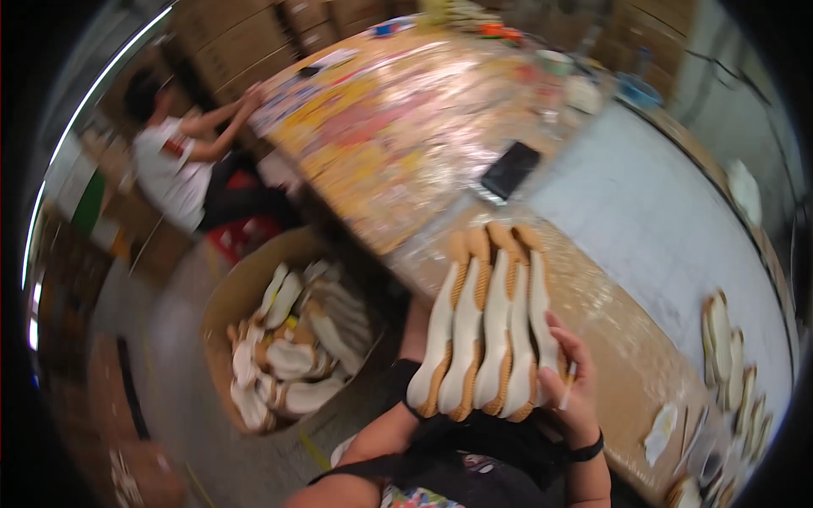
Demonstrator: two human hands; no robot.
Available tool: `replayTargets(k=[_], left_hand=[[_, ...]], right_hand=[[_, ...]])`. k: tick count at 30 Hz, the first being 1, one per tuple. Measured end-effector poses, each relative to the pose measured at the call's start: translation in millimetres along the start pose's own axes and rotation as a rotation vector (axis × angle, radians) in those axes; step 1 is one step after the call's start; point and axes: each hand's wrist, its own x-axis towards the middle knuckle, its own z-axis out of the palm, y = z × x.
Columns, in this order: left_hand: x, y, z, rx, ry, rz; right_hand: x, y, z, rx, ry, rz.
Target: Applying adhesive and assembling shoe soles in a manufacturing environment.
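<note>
I hold a stack of several cream and tan shoe soles [487, 326] standing on edge, toes pointing away from me over the table edge. My right hand [566, 377] clasps the right side of the stack near the heels, with a black band on the wrist. My left hand is hidden behind the stack; only its forearm [377, 432] shows, reaching up to the heel end. A large round bin [222, 296] on the floor to my left holds many more soles [292, 347] of the same kind.
A long worktable [644, 229] with a paint-stained far half runs ahead, a dark flat tablet [511, 169] lying on it. More soles [732, 364] lie at its right edge. Another person [174, 144] in a white top leans over the table's far left corner.
</note>
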Motion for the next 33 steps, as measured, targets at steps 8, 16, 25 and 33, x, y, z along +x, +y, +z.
replayTargets(k=[8,16,25,33], left_hand=[[-10,37,-116,0.024,0.388,0.375],[53,145,-234,0.147,0.468,0.434],[174,86,-316,-0.06,0.471,-0.154],[149,40,-59,0.295,0.013,-0.339]], right_hand=[[43,-16,89,0.017,-0.603,-0.219],[65,-4,106,-0.202,-0.665,-0.072],[48,51,-27,-0.306,-0.353,0.242],[8,27,-302,-1.003,0.522,0.134]])
